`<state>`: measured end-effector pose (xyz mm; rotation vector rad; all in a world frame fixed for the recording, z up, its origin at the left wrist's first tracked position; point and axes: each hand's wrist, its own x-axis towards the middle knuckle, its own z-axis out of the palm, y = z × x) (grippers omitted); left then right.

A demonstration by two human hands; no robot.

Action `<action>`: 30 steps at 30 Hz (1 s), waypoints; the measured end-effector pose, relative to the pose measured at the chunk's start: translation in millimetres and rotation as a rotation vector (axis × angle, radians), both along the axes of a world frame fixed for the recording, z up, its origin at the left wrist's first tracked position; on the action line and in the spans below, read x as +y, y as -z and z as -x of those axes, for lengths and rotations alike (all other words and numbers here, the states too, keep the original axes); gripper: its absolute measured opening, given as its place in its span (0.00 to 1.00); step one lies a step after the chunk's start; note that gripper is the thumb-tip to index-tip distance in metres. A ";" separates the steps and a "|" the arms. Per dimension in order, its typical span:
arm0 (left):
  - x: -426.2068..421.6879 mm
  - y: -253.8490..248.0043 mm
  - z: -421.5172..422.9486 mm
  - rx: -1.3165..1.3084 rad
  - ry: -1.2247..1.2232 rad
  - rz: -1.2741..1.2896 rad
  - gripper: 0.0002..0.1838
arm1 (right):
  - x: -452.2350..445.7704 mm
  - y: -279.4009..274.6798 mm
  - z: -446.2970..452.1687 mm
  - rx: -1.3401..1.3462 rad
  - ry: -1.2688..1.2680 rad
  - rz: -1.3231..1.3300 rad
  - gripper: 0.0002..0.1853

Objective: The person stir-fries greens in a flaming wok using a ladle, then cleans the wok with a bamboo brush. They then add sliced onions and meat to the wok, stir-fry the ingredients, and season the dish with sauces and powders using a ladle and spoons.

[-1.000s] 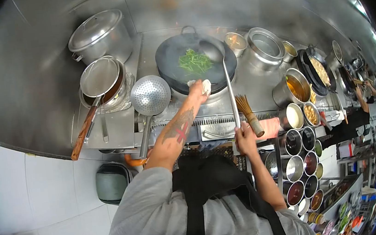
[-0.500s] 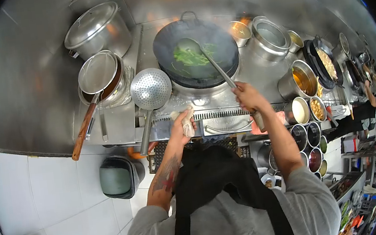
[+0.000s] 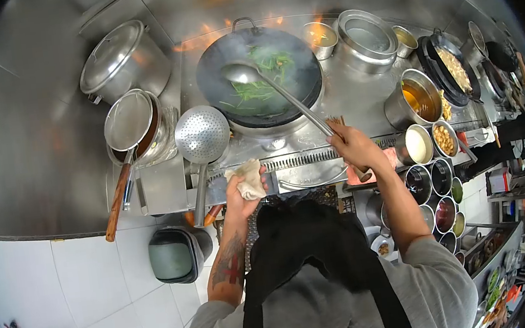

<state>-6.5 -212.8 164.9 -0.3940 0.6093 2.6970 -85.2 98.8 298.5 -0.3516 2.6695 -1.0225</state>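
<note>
Stainless-steel walls point(image 3: 45, 130) curve around a kitchen worktop point(image 3: 352, 98); at far left stands a lidded pot point(image 3: 124, 60), with a wooden-handled sieve point(image 3: 128, 121) in front of it; next comes a perforated strainer point(image 3: 202, 134), its handle pointing toward the worktop's front edge. Just right of that handle, the left hand point(image 3: 238, 193) is curled around a crumpled pale cloth point(image 3: 250, 179). At centre sits a steaming dark wok point(image 3: 211, 79) — green vegetables point(image 3: 266, 86) lie inside it, flames point(image 3: 318, 27) show behind its rim, and the bowl of a long metal ladle point(image 3: 241, 72) is over the greens; the right hand point(image 3: 358, 146) is clamped around the ladle's handle, partly hiding a bamboo brush point(image 3: 363, 174). Farther right stand a pot of orange liquid point(image 3: 397, 112) and a second wok point(image 3: 432, 74).
</note>
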 end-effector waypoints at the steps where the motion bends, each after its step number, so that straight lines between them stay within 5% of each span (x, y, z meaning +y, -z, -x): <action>1: 0.8 -0.2 -0.5 -0.007 -0.007 0.002 0.31 | 8.9 12.8 6.9 0.054 -0.026 0.029 0.22; 9: 34.2 -12.3 62.0 -0.068 0.120 0.004 0.32 | -49.3 55.5 64.3 0.240 0.375 -0.150 0.20; 11: 43.0 -22.0 108.2 -0.157 0.168 -0.011 0.28 | -51.1 27.8 57.4 -0.152 0.319 0.039 0.22; 14: 49.6 -6.4 175.0 -0.319 0.051 0.125 0.17 | -13.2 -9.7 28.5 -0.240 0.171 0.035 0.24; 16: 55.7 3.7 194.5 -0.322 0.032 0.252 0.09 | 9.4 0.1 6.9 0.168 -0.034 -0.112 0.25; 18: 62.5 22.7 209.4 -0.290 -0.071 0.278 0.06 | 11.8 -55.3 -20.4 0.168 -0.004 -0.299 0.24; 19: 47.0 57.5 230.1 -0.301 0.073 0.188 0.07 | 15.3 -83.5 -26.0 0.165 -0.034 -0.390 0.23; 24: 48.9 -34.3 123.9 -0.309 -0.005 0.217 0.07 | 35.6 -213.6 -79.7 0.150 -0.223 -0.684 0.22; 26: 46.1 -91.6 78.1 -0.228 0.131 0.220 0.08 | 19.3 -220.0 -80.7 0.113 -0.207 -0.709 0.22; 28: 46.0 -118.2 100.6 -0.358 -0.028 0.212 0.09 | 6.1 -200.8 -76.7 0.108 -0.194 -0.703 0.19; 30: 45.7 -63.1 137.9 -0.306 -0.010 0.166 0.09 | -9.5 -145.1 -41.8 0.195 -0.185 -0.699 0.17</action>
